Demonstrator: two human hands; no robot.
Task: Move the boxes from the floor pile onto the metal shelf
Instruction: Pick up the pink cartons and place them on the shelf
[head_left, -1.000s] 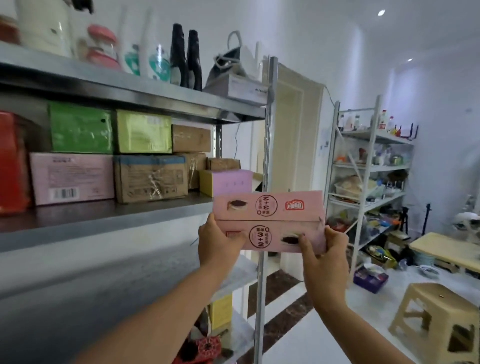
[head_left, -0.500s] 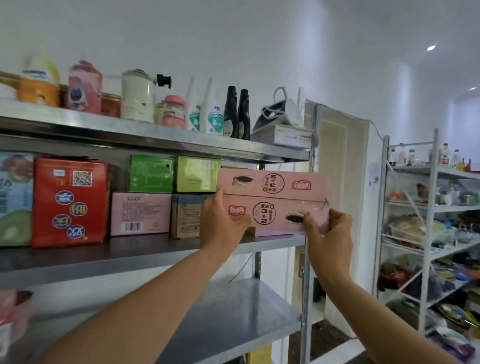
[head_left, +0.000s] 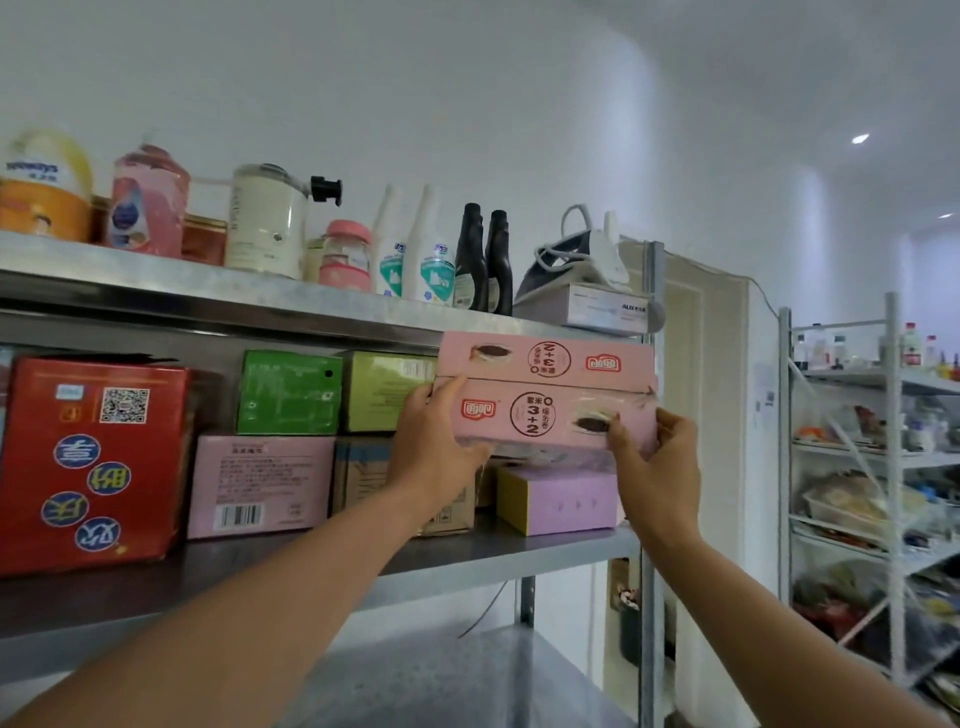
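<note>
Just above the lilac box (head_left: 558, 499), we are holding a stack of two pink boxes (head_left: 545, 410); whether its underside is touching that box we cannot tell. Our left hand (head_left: 436, 441) is gripping the stack's left end, thumb up at the seam, fingers curled beneath. Our right hand (head_left: 654, 467) is pinching the lower box's right end, thumb on the printed face.

The stack's long axis is running left to right, parallel with the front edge of the metal shelf (head_left: 519, 558) bearing the lilac box, so the load is lying between the hands, both about equally near. We are judging the coming move to be a push away from us onto the lilac box.

Higher above the lilac box, the upper board (head_left: 260, 296), carrying bottles (head_left: 483, 260) and an iron (head_left: 576, 260), is leaving little headroom. Left of the lilac box are standing a brown carton (head_left: 363, 478), green boxes (head_left: 288, 392) and a red carton (head_left: 88, 462).
</note>
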